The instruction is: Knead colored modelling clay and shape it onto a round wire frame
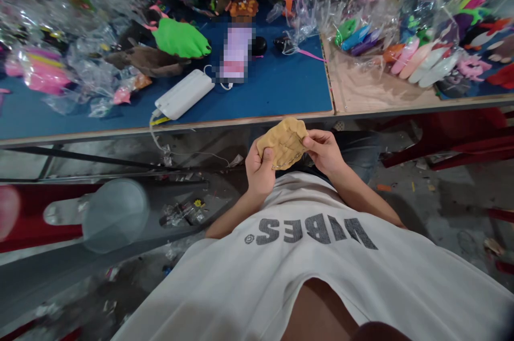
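Observation:
A flattened, lumpy piece of tan modelling clay point(286, 140) is held up over my lap, just in front of the table edge. My left hand point(260, 167) grips its left side, the thumb pressed on the upper face and the fingers wrapped beneath. At the right edge my right hand point(323, 149) pinches the clay between thumb and fingers. Creases and a rough, darker lower rim show on the piece. Its underside is hidden.
On the blue table point(289, 84) lie a white power bank point(184, 93) with a cable, a blurred-out phone point(236, 52), a green clay figure point(181, 38) and several bagged figures. A round grey lid-like thing point(115, 215) is at lower left. Red chairs point(453, 140) stand right.

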A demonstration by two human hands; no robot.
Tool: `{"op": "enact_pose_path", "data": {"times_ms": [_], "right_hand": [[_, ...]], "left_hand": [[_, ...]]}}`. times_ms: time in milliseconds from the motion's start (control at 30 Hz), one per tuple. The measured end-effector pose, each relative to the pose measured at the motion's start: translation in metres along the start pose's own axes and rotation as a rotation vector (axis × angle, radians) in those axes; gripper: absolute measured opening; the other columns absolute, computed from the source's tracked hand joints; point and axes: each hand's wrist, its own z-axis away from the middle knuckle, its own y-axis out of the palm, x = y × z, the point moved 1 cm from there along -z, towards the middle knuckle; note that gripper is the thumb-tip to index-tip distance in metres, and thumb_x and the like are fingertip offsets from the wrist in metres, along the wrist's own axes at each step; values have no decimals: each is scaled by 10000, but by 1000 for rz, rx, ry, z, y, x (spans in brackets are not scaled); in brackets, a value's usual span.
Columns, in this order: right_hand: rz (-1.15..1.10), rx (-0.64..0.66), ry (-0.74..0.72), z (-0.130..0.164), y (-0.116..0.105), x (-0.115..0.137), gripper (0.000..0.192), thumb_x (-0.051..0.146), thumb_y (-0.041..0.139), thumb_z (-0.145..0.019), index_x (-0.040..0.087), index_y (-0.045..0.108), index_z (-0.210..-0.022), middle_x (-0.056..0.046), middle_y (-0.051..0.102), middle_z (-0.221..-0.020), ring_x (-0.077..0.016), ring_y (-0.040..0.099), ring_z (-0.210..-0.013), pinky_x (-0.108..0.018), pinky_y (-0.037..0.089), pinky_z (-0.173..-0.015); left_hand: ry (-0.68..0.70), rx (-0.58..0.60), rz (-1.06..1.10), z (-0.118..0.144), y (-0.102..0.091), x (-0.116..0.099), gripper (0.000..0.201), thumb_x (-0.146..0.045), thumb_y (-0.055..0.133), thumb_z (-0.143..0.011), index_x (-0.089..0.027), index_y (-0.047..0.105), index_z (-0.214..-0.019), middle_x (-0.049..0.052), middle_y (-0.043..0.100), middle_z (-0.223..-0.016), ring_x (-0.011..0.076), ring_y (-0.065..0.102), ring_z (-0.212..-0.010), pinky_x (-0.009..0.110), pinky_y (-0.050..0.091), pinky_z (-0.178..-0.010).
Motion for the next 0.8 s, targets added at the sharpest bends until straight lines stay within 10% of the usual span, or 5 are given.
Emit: {"op": "enact_pose_path", "data": {"times_ms": [167,467,800], "right_hand": [[108,-90,-138,3,3,1,227,430,1013,-774,279,895,-895,8,806,-876,-154,680,-799,-294,567,-795],[-50,225,104,0,-15,-18,359,598,899,-883,242,865,-913,-37,805,-897,-173,726,-788,-335,633,-850],[196,-45,-186,2,-2,-11,226,467,914,-902,253,891,-972,8,803,-865,-133,659,-746,-271,543,-727]], "left_hand": [[-31,-34,16,0,4,0,467,-568,720,-1050,-259,681,-1397,102,778,-1345,274,778,-1235,452,657,-1100],[-42,-76,132,-6,6,-4,417,-522,696,-1072,-267,676,-1400,114,780,-1383,278,775,-1282,478,648,-1142],[50,-29,35,-1,-2,-3,393,-501,830,-959,-257,749,-1256,62,783,-1157,223,775,-1069,363,662,-978]]}}
